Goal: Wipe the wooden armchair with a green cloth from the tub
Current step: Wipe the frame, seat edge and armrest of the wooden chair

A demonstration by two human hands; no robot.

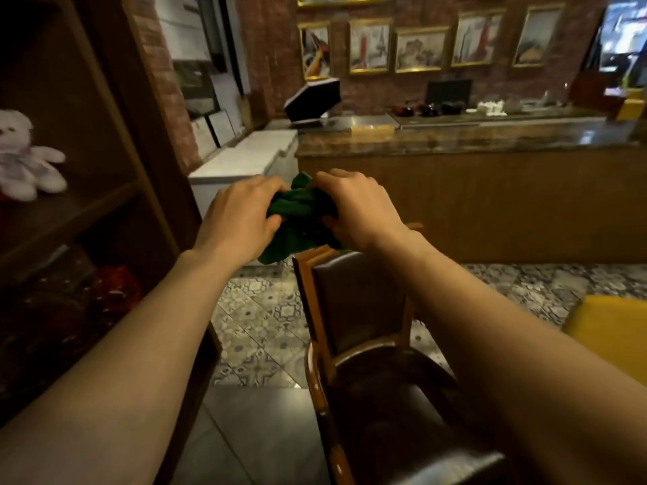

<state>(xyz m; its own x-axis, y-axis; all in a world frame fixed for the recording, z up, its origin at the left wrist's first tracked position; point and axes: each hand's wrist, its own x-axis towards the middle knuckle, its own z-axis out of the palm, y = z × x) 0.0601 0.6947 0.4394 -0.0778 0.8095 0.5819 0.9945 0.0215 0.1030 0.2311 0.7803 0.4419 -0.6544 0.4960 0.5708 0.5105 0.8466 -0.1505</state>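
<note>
A dark green cloth (301,218) is bunched and twisted between both hands, just above the top rail of the chair back. My left hand (241,215) grips its left end and my right hand (353,208) grips its right end. The wooden armchair (315,309) stands below and in front of me, with an orange-brown frame and a dark brown leather back and seat. My right forearm covers part of the chair's right side. No tub is in view.
A dark wooden shelf unit (115,190) with a white teddy bear (24,159) stands close on the left. A long wooden counter (490,204) crosses ahead. A white chest (245,159) sits by the brick wall. A yellow seat (612,330) is at right. Patterned tile floor (266,316) lies between.
</note>
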